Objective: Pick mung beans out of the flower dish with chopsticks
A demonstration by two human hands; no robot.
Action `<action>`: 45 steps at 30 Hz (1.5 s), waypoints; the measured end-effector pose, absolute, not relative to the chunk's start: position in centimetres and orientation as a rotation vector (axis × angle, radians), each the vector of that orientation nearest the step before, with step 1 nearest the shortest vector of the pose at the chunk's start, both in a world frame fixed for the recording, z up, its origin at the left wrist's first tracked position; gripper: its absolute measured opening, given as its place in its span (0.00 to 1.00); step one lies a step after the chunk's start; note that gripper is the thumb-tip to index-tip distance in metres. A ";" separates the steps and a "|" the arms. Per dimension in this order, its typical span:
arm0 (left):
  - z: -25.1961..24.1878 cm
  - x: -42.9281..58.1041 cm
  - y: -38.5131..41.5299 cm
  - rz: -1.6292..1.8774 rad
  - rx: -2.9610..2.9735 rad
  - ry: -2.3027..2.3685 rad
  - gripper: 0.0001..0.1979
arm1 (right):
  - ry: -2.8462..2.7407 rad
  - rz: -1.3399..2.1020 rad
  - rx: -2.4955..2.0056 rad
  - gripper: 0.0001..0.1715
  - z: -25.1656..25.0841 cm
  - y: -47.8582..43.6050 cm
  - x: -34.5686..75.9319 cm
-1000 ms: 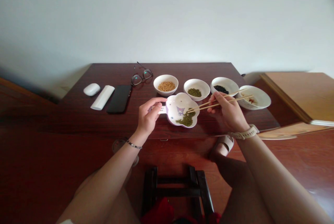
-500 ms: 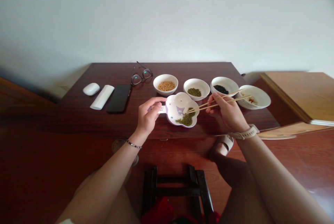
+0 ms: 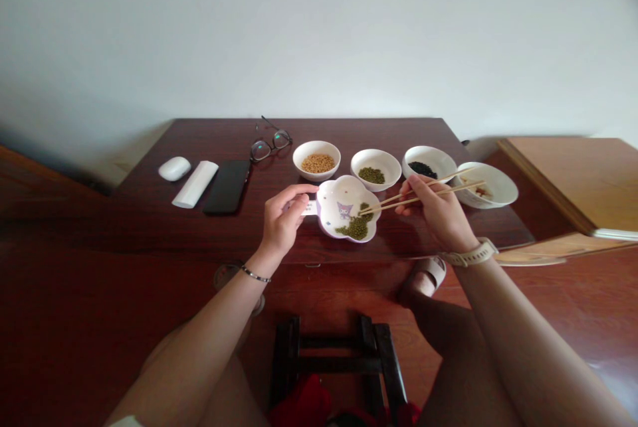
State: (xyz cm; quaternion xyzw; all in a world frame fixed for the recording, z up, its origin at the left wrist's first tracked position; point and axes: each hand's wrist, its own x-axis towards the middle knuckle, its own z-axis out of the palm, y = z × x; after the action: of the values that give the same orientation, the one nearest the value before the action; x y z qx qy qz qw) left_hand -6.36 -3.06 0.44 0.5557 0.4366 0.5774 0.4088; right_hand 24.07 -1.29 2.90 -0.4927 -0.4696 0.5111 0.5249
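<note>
My left hand point(image 3: 283, 218) is closed on the short handle of a white flower-shaped bowl point(image 3: 331, 208) with a purple rim and a cartoon print inside. Green beans point(image 3: 356, 228) lie in its lower right part. In my right hand point(image 3: 438, 211) is a pair of wooden chopsticks point(image 3: 399, 200), their tips down among those beans. Behind the flower-shaped bowl stands a white bowl of green beans point(image 3: 371, 175). To its left is a bowl of yellow beans point(image 3: 318, 163), and to its right a bowl of black beans point(image 3: 421, 169).
A fourth white bowl point(image 3: 501, 184) at the right holds reddish and pale pieces. Glasses point(image 3: 272, 146), a black phone point(image 3: 226, 186), a white oblong case point(image 3: 196, 184) and a white rounded object point(image 3: 174, 169) lie on the left of the dark table point(image 3: 164, 141). A wooden cabinet point(image 3: 573, 174) adjoins the right side.
The chopsticks have shifted very slightly right and up within the flower-shaped bowl. My left hand and the bowls look nearly the same.
</note>
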 end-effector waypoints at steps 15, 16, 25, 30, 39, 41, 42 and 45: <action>0.5 -6.3 -3.0 1.461 1.404 1.094 0.13 | -1.158 1.202 -1.154 0.24 2.5 -1.2 24.5; 0.5 -6.3 -3.1 1.461 1.400 1.094 0.12 | -1.147 1.198 -1.147 0.24 2.6 -1.2 24.5; 0.4 -6.4 -3.0 1.452 1.397 1.096 0.14 | -0.879 1.049 -0.950 0.22 2.7 -0.1 25.0; 0.4 -6.3 -3.0 1.448 1.391 1.092 0.14 | -0.800 0.866 -0.954 0.23 1.9 0.9 25.4; 0.3 -6.4 -3.0 1.443 1.398 1.099 0.13 | -0.914 1.075 -0.966 0.23 2.7 -0.1 25.0; 0.3 -6.4 -3.0 1.443 1.401 1.099 0.13 | -1.000 1.176 -1.030 0.23 3.0 -0.6 24.7; 0.3 -6.4 -3.0 1.445 1.402 1.100 0.13 | -1.040 1.221 -1.061 0.23 3.1 -0.8 24.5; 0.4 -6.4 -3.0 1.449 1.405 1.104 0.13 | -1.121 1.328 -1.113 0.24 3.1 -1.3 24.1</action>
State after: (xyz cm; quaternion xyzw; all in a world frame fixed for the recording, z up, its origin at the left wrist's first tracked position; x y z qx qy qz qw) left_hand -6.39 -3.04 0.42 0.5574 0.4381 0.5750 0.4083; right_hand 24.09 -1.32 3.11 -0.4630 -0.4664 0.5521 0.5132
